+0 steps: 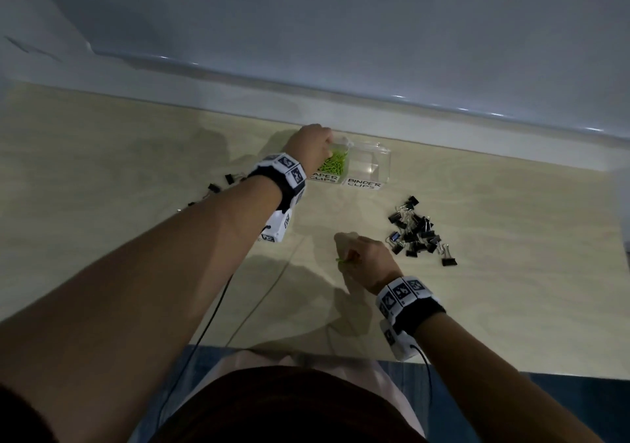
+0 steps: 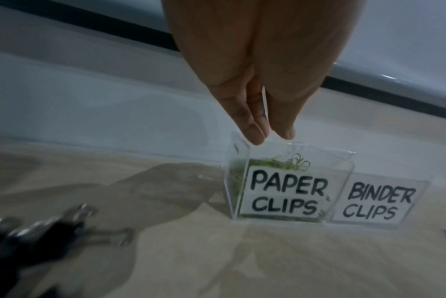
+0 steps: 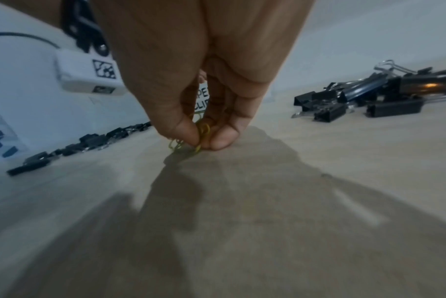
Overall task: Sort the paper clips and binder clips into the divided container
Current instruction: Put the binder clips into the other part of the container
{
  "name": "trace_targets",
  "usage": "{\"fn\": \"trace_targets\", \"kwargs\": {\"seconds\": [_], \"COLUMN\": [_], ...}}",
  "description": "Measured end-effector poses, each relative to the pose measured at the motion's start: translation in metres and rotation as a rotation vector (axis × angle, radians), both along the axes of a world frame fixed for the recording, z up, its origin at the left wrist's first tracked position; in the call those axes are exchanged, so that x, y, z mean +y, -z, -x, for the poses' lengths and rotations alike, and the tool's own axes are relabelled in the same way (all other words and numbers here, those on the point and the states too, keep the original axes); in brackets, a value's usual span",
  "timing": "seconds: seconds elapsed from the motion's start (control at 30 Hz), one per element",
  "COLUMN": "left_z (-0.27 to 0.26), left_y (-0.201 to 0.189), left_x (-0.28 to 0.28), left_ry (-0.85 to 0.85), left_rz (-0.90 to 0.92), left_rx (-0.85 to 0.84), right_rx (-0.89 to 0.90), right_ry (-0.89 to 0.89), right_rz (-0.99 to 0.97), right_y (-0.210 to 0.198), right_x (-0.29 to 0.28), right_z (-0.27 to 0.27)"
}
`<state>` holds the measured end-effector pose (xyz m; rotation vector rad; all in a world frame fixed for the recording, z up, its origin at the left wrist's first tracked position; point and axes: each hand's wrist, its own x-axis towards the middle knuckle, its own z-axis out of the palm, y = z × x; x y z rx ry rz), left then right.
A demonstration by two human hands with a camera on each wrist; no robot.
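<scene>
A clear divided container [image 1: 381, 156] stands at the back of the table, labelled PAPER CLIPS on the left and BINDER CLIPS on the right. Green paper clips [image 1: 335, 166] fill the left compartment; the right one holds nothing. My left hand [image 1: 312, 142] hovers over the paper clip compartment, its fingertips [image 2: 255, 139] straight, close together and holding nothing just above the container's rim [image 2: 344, 156]. Nearer to me, my right hand [image 1: 356, 253] pinches a few green paper clips [image 3: 203, 134] between thumb and fingers at the table surface.
A pile of black binder clips [image 1: 417, 233] lies right of my right hand. A few more binder clips [image 1: 218, 187] are scattered at the left, under my left forearm. A white ledge runs along the back of the wooden table [image 1: 136, 156]. Cables trail from both wrists.
</scene>
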<state>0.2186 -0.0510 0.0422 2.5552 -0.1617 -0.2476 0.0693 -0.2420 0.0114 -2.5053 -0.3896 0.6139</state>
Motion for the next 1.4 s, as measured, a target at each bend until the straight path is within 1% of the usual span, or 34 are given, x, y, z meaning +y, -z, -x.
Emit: {"fn": "trace_targets", "kwargs": {"seconds": [0.07,0.17,0.27,0.3,0.33,0.4,0.47,0.53,0.6,0.67,0.73,0.8,0.83,0.9,0.93,1.0,1.07,1.13,1.17,1.23,1.3,1.33,1.4], "left_z": [0.015,0.054,0.104,0.119,0.133,0.153,0.165,0.171,0.175,0.177,0.179,0.179,0.178,0.177,0.175,0.171,0.163,0.158,0.159,0.167,0.182,0.189,0.197], "left_y": [0.007,0.021,0.030,0.028,0.026,0.021,0.021,0.026,0.030,0.033,0.035,0.038,0.039,0.040,0.040,0.039,0.035,0.029,0.027,0.024,0.027,0.028,0.033], "left_x": [0.016,0.059,0.109,0.122,0.133,0.148,0.156,0.156,0.147,0.132,0.115,0.102,0.095,0.087,0.084,0.086,0.097,0.110,0.114,0.116,0.106,0.099,0.081], "left_ry": [-0.015,-0.062,-0.202,-0.254,-0.305,-0.382,-0.399,-0.369,-0.330,-0.307,-0.289,-0.276,-0.274,-0.262,-0.256,-0.266,-0.313,-0.362,-0.377,-0.380,-0.349,-0.337,-0.347], "left_rz": [0.023,0.035,-0.080,-0.133,-0.180,-0.264,-0.303,-0.302,-0.316,-0.359,-0.379,-0.342,-0.308,-0.209,-0.150,-0.073,-0.125,-0.241,-0.276,-0.276,-0.243,-0.224,-0.179], "left_rx": [-0.049,-0.130,-0.123,-0.093,-0.027,0.162,0.344,0.466,0.514,0.506,0.454,0.418,0.407,0.375,0.355,0.317,0.298,0.353,0.402,0.512,0.588,0.600,0.571], "right_rx": [0.012,0.006,-0.100,-0.157,-0.205,-0.246,-0.249,-0.247,-0.233,-0.254,-0.297,-0.359,-0.387,-0.393,-0.360,-0.229,-0.059,0.073,0.105,0.104,0.068,0.054,0.037], "right_ry": [0.075,0.234,0.316,0.311,0.296,0.266,0.227,0.153,0.083,0.084,0.180,0.316,0.391,0.549,0.617,0.694,0.679,0.635,0.628,0.640,0.642,0.628,0.580], "right_rz": [-0.036,-0.111,-0.185,-0.196,-0.199,-0.188,-0.146,-0.067,0.022,0.013,-0.079,-0.128,-0.119,-0.032,0.043,0.225,0.346,0.379,0.379,0.355,0.321,0.296,0.233], "right_y": [-0.001,-0.014,-0.035,-0.041,-0.046,-0.050,-0.047,-0.040,-0.034,-0.030,-0.027,-0.021,-0.018,-0.012,-0.009,-0.005,-0.002,0.000,0.001,0.005,0.009,0.012,0.016], "right_x": [-0.006,-0.011,0.000,0.007,0.016,0.036,0.055,0.068,0.073,0.066,0.046,0.012,-0.009,-0.054,-0.074,-0.108,-0.127,-0.131,-0.128,-0.113,-0.092,-0.081,-0.057], "right_z": [-0.011,-0.044,-0.089,-0.104,-0.116,-0.137,-0.150,-0.155,-0.153,-0.145,-0.132,-0.116,-0.106,-0.086,-0.077,-0.061,-0.049,-0.040,-0.035,-0.025,-0.016,-0.012,-0.004]}}
